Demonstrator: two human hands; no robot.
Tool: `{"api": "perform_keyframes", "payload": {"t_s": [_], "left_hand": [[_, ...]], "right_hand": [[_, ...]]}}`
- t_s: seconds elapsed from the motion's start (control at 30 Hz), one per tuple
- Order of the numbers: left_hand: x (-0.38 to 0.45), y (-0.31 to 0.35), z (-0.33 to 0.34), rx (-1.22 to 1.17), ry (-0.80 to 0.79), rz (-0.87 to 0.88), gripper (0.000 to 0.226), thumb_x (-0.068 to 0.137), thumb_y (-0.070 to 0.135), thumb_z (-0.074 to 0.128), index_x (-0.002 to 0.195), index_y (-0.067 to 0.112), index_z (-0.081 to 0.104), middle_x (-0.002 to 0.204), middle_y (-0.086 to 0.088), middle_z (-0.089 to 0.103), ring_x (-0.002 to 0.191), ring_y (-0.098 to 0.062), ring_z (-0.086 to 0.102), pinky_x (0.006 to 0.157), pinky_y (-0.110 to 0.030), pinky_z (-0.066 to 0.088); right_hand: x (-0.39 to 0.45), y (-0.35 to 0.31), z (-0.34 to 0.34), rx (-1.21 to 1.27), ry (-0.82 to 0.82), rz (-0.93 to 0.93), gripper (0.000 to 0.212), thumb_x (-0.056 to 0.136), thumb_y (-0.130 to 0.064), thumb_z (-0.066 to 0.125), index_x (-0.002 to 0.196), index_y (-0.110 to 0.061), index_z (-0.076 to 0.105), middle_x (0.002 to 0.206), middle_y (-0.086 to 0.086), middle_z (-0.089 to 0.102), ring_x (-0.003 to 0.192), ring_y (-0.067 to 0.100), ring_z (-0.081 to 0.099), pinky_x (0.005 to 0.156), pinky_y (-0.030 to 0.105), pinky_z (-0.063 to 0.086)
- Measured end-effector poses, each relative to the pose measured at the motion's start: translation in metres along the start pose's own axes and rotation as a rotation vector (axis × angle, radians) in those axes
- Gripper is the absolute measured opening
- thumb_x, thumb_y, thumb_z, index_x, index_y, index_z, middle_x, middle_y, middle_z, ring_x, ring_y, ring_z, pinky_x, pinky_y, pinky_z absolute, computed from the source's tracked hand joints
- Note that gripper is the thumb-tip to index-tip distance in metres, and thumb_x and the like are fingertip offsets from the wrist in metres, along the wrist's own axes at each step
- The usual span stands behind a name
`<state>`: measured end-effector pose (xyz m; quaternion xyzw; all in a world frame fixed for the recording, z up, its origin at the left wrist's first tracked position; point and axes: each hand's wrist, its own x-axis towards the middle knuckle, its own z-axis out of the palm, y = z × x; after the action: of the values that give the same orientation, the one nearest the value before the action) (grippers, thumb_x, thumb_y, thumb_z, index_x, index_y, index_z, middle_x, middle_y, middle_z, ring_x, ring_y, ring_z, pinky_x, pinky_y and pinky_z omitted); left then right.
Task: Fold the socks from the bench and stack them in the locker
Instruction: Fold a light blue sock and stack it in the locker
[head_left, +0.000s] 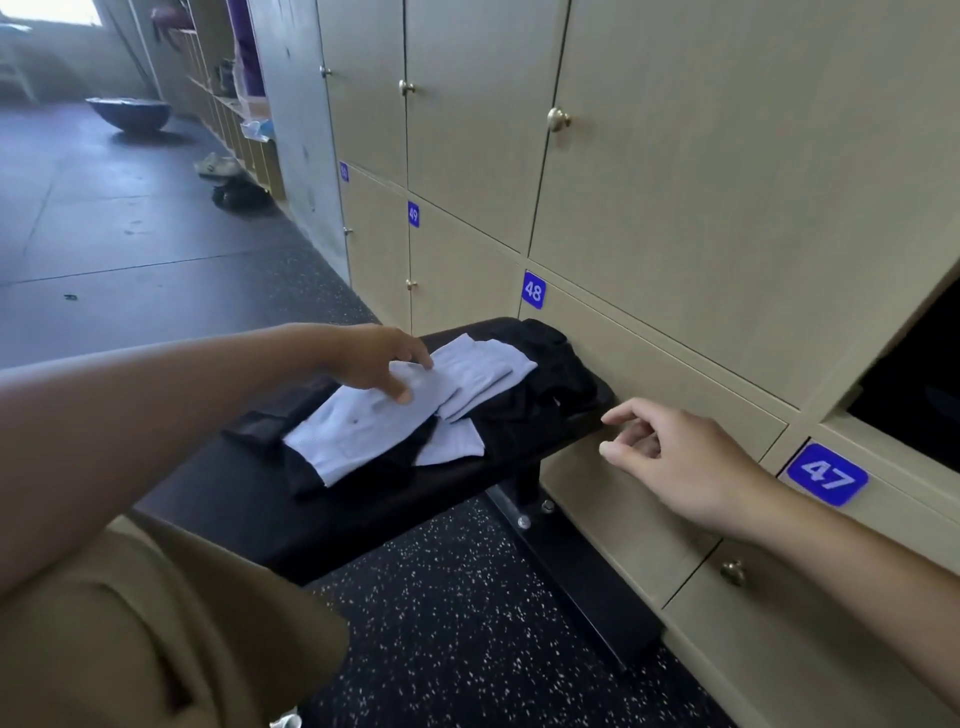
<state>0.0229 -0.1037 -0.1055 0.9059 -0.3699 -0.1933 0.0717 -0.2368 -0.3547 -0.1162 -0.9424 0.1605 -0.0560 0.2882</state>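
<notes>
A pale sock (363, 421) on the counter (249, 509) is touched by the left hand's (371, 358) straight fingers; the right hand (670, 457) is held empty, loosely curled.

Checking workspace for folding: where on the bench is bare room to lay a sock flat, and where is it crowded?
The bench is bare at its near end, between the sock pile and the person's knee. The far end is crowded: white socks overlap black socks, with the left hand resting on them. The right hand hovers off the bench edge.
</notes>
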Motion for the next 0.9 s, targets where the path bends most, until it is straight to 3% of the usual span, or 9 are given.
{"api": "perform_keyframes", "payload": {"t_s": [0.1,0.2,0.33,0.47,0.57,0.7,0.8,0.9], "left_hand": [[0.008,-0.003,0.001,0.039,0.001,0.025,0.069,0.083,0.034,0.084,0.143,0.039,0.049,0.137,0.008,0.048,0.129,-0.019,0.041,0.114,-0.046,0.035],[0.014,-0.003,0.001,0.094,-0.025,0.027,0.06,0.084,0.039,0.082,0.135,0.042,0.05,0.129,0.01,0.042,0.125,-0.021,0.029,0.108,-0.047,0.032],[0.018,0.002,0.001,0.122,0.1,0.047,0.036,0.081,0.038,0.083,0.098,0.038,0.051,0.117,0.01,0.049,0.118,-0.022,0.033,0.092,-0.039,0.028],[0.005,0.013,-0.015,0.167,0.144,0.094,0.038,0.082,0.036,0.083,0.078,0.033,0.046,0.089,0.019,0.055,0.114,-0.018,0.038,0.093,-0.04,0.024],[-0.01,0.026,-0.031,0.159,0.169,0.139,0.037,0.08,0.031,0.085,0.079,0.03,0.048,0.088,0.017,0.053,0.102,-0.016,0.049,0.097,-0.04,0.028],[-0.035,0.046,-0.051,-0.029,0.164,0.238,0.034,0.079,0.017,0.086,0.087,0.03,0.055,0.092,0.006,0.062,0.084,-0.018,0.056,0.073,-0.032,0.043],[-0.046,0.06,-0.058,-0.113,0.191,0.367,0.022,0.084,0.019,0.083,0.091,0.027,0.064,0.095,-0.003,0.069,0.092,-0.026,0.064,0.084,-0.044,0.052],[-0.053,0.075,-0.057,-0.237,0.192,0.471,0.016,0.088,0.021,0.08,0.097,0.014,0.068,0.094,-0.004,0.072,0.092,-0.021,0.068,0.084,-0.038,0.053]], "right_hand": [[0.007,-0.003,0.007,-0.002,-0.019,-0.011,0.02,0.095,-0.038,0.066,0.114,-0.034,0.062,0.092,-0.015,0.068,0.081,0.002,0.06,0.07,0.013,0.041],[0.013,-0.006,0.012,-0.012,-0.04,-0.023,0.021,0.095,-0.038,0.066,0.116,-0.033,0.062,0.093,-0.013,0.068,0.081,0.002,0.06,0.068,0.011,0.04],[0.017,-0.012,0.015,-0.019,-0.056,-0.041,0.024,0.096,-0.037,0.065,0.119,-0.031,0.062,0.095,-0.013,0.067,0.08,0.002,0.059,0.066,0.008,0.04],[0.019,-0.02,0.015,0.025,-0.058,-0.078,0.023,0.096,-0.035,0.066,0.118,-0.031,0.063,0.098,-0.012,0.068,0.079,-0.002,0.059,0.069,0.005,0.042],[0.016,-0.027,0.015,0.087,-0.061,-0.114,0.02,0.095,-0.034,0.066,0.115,-0.034,0.065,0.097,-0.012,0.069,0.081,-0.003,0.061,0.071,0.003,0.041],[0.012,-0.038,0.017,0.192,-0.057,-0.147,0.019,0.094,-0.035,0.068,0.113,-0.038,0.065,0.098,-0.014,0.07,0.085,-0.004,0.063,0.075,0.011,0.043],[0.011,-0.044,0.018,0.279,-0.041,-0.164,0.031,0.089,-0.042,0.071,0.119,-0.039,0.062,0.107,-0.016,0.069,0.094,-0.003,0.065,0.083,0.019,0.047],[0.01,-0.05,0.02,0.364,0.004,-0.17,0.052,0.081,-0.049,0.077,0.128,-0.043,0.055,0.121,-0.02,0.062,0.106,-0.003,0.062,0.092,0.026,0.049]]}}
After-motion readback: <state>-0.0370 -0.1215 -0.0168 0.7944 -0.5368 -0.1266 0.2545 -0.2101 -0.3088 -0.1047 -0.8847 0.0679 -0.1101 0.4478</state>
